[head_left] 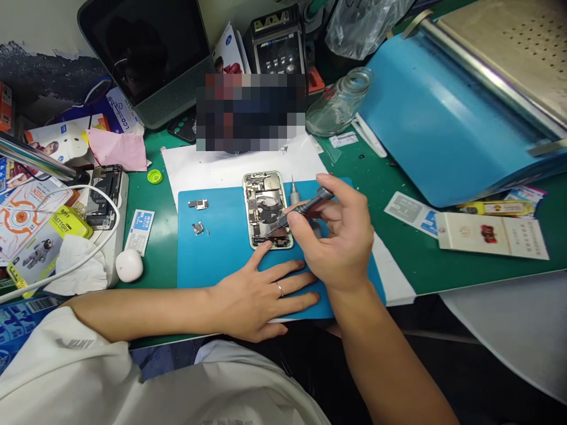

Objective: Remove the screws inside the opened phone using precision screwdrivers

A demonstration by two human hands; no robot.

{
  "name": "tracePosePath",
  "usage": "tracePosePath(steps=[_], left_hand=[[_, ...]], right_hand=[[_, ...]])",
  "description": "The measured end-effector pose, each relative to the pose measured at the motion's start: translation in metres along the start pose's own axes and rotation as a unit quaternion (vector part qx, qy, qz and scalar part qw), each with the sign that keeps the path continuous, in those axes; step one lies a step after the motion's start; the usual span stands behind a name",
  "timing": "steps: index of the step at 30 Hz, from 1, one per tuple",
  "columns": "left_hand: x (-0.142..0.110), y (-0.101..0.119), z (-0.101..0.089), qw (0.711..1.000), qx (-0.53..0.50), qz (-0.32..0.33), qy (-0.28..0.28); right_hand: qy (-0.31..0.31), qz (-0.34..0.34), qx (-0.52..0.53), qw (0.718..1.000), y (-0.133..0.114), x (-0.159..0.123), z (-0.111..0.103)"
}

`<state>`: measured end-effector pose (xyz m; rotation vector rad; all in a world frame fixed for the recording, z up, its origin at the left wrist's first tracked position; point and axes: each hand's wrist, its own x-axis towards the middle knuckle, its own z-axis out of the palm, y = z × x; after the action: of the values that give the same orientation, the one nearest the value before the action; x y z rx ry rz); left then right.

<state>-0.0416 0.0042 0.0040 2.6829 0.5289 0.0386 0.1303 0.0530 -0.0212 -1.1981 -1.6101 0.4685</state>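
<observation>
An opened smartphone [269,206] lies on a blue mat [212,265], its inner boards and parts bare. My left hand [261,295] rests flat on the mat with fingers spread, one fingertip at the phone's lower edge. Held in my right hand [339,236] is a dark screwdriver [305,206], slanting down so its tip meets the lower part of the phone. Beside the phone's right edge stands a second screwdriver [293,192], partly hidden behind my right hand. Small metal phone parts [198,204] and another small part [198,227] lie on the mat's left side.
A tablet-like screen [146,53] stands at the back left. A glass jar [339,103] is tilted behind the mat. Left are a white earbud case [129,265], a white cable [116,206] and boxes. A cigarette pack [491,235] and a large blue sheet [425,118] lie right.
</observation>
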Motion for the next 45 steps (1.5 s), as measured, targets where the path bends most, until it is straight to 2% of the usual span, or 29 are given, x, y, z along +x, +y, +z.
tracePosePath(steps=[7,15,22,31,34,39,45], left_hand=[[-0.002,-0.001,0.001,1.0,0.008,0.002,0.008],[-0.002,-0.001,0.003,1.0,0.021,0.005,0.008],[-0.003,-0.002,0.004,1.0,0.027,0.003,0.006],[-0.004,-0.002,0.004,1.0,0.024,0.005,0.009],[-0.004,-0.002,0.002,1.0,0.026,0.01,0.013],[-0.002,-0.002,0.001,1.0,0.02,0.015,0.007],[0.001,-0.002,-0.003,1.0,0.005,0.015,-0.008]], right_hand=[[0.038,0.025,0.045,0.998,0.003,-0.001,0.002],[0.067,-0.015,0.089,0.994,-0.001,0.004,0.004],[0.075,-0.027,0.083,0.993,0.0,0.005,0.003],[0.129,-0.04,0.07,0.988,0.006,0.006,0.0],[0.109,-0.052,0.021,0.992,0.013,0.007,-0.015],[0.006,-0.113,-0.174,0.978,0.021,0.009,-0.048],[-0.069,-0.068,-0.212,0.973,0.029,-0.004,-0.058]])
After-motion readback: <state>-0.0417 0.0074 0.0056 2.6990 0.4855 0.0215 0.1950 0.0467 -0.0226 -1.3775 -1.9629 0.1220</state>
